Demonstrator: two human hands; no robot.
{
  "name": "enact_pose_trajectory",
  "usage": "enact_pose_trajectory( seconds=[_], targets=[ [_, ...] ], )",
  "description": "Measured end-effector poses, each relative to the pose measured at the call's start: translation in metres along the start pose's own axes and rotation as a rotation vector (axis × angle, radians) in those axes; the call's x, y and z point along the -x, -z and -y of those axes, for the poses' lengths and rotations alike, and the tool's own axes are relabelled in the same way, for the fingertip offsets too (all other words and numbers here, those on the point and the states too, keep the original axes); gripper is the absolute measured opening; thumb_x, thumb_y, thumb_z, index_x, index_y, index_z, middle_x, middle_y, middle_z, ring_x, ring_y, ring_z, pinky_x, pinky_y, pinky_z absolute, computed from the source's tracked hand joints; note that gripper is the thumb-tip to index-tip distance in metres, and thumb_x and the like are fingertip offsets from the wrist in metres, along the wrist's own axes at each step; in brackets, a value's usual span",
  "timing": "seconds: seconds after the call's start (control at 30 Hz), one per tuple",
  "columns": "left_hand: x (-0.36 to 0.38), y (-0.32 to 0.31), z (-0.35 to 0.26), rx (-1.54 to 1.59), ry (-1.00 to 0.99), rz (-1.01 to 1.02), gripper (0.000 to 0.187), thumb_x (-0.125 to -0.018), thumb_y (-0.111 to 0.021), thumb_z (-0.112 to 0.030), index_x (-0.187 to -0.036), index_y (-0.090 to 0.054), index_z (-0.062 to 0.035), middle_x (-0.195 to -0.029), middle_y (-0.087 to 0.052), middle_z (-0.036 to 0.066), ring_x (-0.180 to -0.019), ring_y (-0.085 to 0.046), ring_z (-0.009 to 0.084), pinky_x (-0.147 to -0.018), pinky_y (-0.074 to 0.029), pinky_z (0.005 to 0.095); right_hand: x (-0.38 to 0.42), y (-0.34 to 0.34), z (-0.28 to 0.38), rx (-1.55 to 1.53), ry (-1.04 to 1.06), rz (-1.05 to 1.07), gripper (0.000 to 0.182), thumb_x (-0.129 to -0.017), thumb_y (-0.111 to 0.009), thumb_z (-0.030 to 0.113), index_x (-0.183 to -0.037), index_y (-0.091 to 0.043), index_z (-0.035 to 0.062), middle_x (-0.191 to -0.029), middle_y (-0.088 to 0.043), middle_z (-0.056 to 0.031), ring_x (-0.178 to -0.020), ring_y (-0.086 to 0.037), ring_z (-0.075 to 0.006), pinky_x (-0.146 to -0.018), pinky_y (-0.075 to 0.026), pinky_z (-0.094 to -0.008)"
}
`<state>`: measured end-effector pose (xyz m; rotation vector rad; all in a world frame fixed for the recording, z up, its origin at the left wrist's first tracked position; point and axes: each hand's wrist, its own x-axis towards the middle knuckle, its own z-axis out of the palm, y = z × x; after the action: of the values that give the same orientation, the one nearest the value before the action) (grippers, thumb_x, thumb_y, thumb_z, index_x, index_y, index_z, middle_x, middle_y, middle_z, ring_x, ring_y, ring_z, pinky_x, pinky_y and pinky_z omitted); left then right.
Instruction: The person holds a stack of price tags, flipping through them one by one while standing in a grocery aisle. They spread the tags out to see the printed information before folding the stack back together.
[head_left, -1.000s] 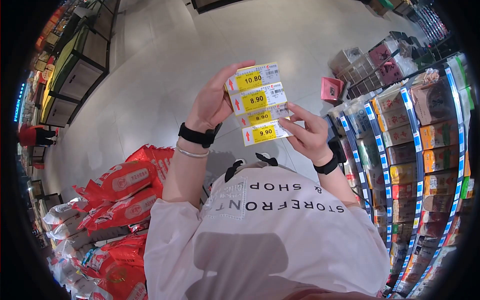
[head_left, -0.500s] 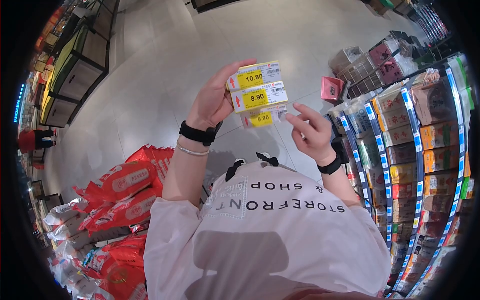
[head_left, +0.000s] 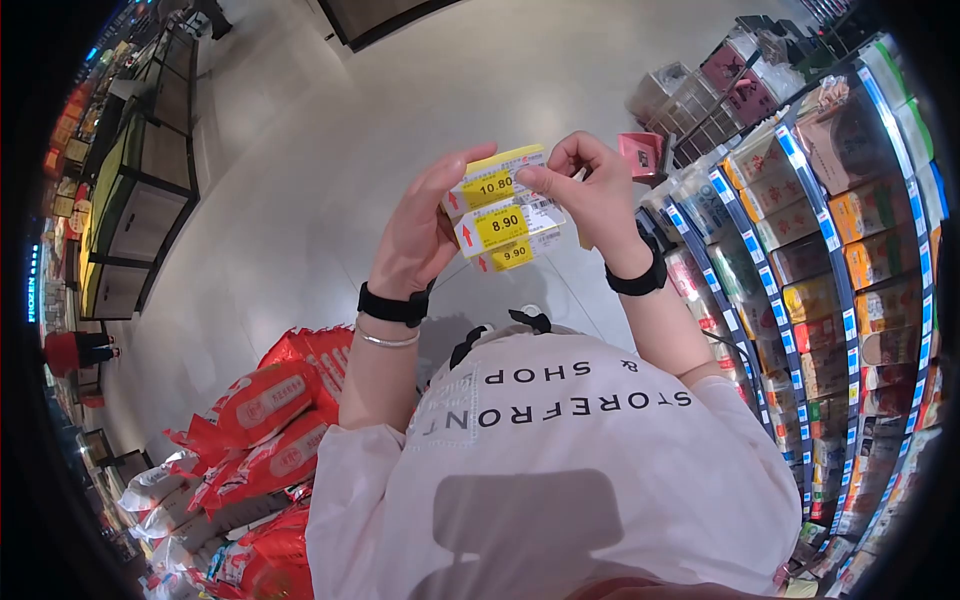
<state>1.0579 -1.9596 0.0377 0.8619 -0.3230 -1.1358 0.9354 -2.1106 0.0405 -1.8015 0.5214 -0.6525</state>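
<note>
Three yellow and white price tags are stacked in a stepped fan, reading 10.80, 8.90 and 9.90. My left hand [head_left: 425, 222] grips the price tags [head_left: 505, 222] along their left side, with the fingers behind them. My right hand [head_left: 592, 185] pinches the top tag's right end between thumb and fingers, its thumb lying beside the 10.80. A thin yellowish edge shows below the right fingers; what it belongs to is unclear. Dark bands circle both wrists, and a silver bracelet [head_left: 388, 341] sits on the left one.
Shelves of packaged goods [head_left: 815, 260] curve along the right. A pink box [head_left: 641, 154] and wire baskets [head_left: 690, 105] stand at the upper right. Red and white sacks [head_left: 265, 400] are piled at the lower left. A person in red [head_left: 65, 353] is at the far left.
My right hand has moved up and left from beside the lowest tag to pinch the top one. The tags have tilted slightly and shifted a little left. The surroundings have shifted in view.
</note>
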Motion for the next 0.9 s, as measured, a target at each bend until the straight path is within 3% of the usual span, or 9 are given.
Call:
enact_pose_trajectory(
  seconds=[0.17,0.23,0.27,0.33,0.43,0.67,0.9],
  targets=[
    [0.005,-0.002,-0.003,0.000,0.011,-0.001,0.052,-0.088,-0.055,-0.033,-0.125,-0.047,0.0032,-0.114,-0.056,0.014,-0.102,-0.059,0.0195,-0.086,-0.050,0.0324,0.002,-0.001,-0.008,-0.058,0.011,0.009,0.025,-0.070,-0.079,0.018,-0.075,-0.060,0.0025,-0.066,-0.058,-0.0005,-0.061,-0.050,-0.0049,-0.053,-0.040,-0.0196],
    [0.003,0.000,0.000,0.009,-0.013,-0.012,0.052,-0.088,-0.056,-0.033,-0.125,-0.048,0.0030,-0.114,-0.056,0.014,-0.102,-0.059,0.0196,-0.086,-0.050,0.0326,0.007,-0.004,-0.009,0.003,0.164,-0.113,0.025,-0.070,-0.078,0.015,-0.088,-0.065,0.0031,-0.076,-0.059,-0.0010,-0.059,-0.050,-0.0046,-0.051,-0.039,-0.0192],
    [0.003,0.001,0.000,0.017,-0.014,-0.009,0.052,-0.088,-0.057,-0.032,-0.125,-0.047,0.0031,-0.114,-0.056,0.014,-0.102,-0.059,0.0196,-0.086,-0.050,0.0327,0.009,-0.005,-0.007,-0.006,0.173,-0.109,0.025,-0.070,-0.078,0.015,-0.088,-0.065,0.0031,-0.076,-0.059,-0.0010,-0.059,-0.050,-0.0046,-0.051,-0.039,-0.0192],
    [0.003,0.002,-0.001,0.013,-0.024,-0.009,0.052,-0.087,-0.057,-0.032,-0.125,-0.047,0.0032,-0.114,-0.056,0.014,-0.102,-0.059,0.0197,-0.087,-0.050,0.0328,0.012,-0.005,-0.004,0.180,0.401,-0.125,0.034,-0.070,-0.076,0.011,-0.103,-0.067,0.0080,-0.085,-0.057,-0.0018,-0.057,-0.049,-0.0061,-0.048,-0.040,-0.0196],
    [0.003,0.001,-0.003,0.020,-0.004,0.000,0.053,-0.087,-0.058,-0.030,-0.125,-0.047,0.0032,-0.113,-0.056,0.014,-0.103,-0.058,0.0203,-0.088,-0.050,0.0337,0.010,-0.007,-0.013,0.281,0.570,-0.137,0.038,-0.070,-0.075,0.007,-0.107,-0.067,0.0122,-0.087,-0.055,-0.0031,-0.056,-0.050,-0.0086,-0.047,-0.040,-0.0205],
    [0.005,-0.001,-0.006,0.046,0.009,0.002,0.054,-0.085,-0.059,-0.029,-0.127,-0.045,0.0024,-0.115,-0.055,0.015,-0.108,-0.056,0.0244,-0.091,-0.048,0.0367,0.010,-0.004,-0.014,0.377,0.721,-0.174,0.035,-0.069,-0.075,0.006,-0.103,-0.068,0.0125,-0.086,-0.056,-0.0029,-0.056,-0.052,-0.0102,-0.046,-0.041,-0.0225],
    [0.002,0.003,-0.004,0.027,0.006,-0.044,0.052,-0.084,-0.058,-0.026,-0.126,-0.048,0.0023,-0.118,-0.055,0.016,-0.108,-0.056,0.0239,-0.093,-0.047,0.0367,0.012,0.002,-0.013,0.404,0.812,-0.143,0.018,-0.065,-0.073,0.003,-0.080,-0.064,0.0095,-0.081,-0.057,-0.0028,-0.058,-0.056,-0.0160,-0.049,-0.043,-0.0273]
  ],
)
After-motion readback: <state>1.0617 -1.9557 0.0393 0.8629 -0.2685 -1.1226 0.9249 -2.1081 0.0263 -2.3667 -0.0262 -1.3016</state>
